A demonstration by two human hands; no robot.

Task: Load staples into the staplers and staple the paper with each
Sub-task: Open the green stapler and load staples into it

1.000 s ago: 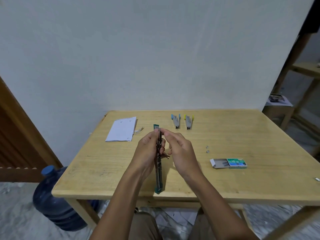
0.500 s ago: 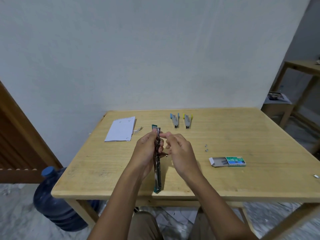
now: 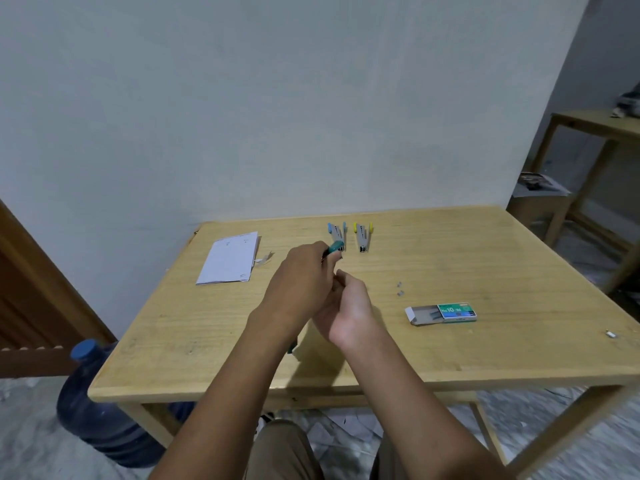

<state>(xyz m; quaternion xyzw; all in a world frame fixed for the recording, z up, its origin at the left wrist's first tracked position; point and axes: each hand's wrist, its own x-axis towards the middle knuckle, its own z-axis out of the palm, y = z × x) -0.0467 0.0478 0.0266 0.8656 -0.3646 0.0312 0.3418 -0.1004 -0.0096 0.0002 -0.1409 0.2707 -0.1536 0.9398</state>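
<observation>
Well, from the left: the white sheaf of paper (image 3: 228, 259) lies flat near the far-left corner of the pale wooden table (image 3: 485, 258). My left hand (image 3: 301, 282) grips the teal-green metal stapler (image 3: 334, 247), held above mid-table. My right hand (image 3: 349, 306) curls in against it; whether it pinches staples I cannot tell. I judge loading is in hand; next calls for seating a strip and closing the stapler. The blue-tipped grey stapler (image 3: 337, 235) and yellow-tipped grey stapler (image 3: 363, 237) lie just behind my knuckles, so little room there. Bare wood opens rightward toward the open green cardboard staple box (image 3: 443, 313); the near edge sits close below my wrists.
</observation>
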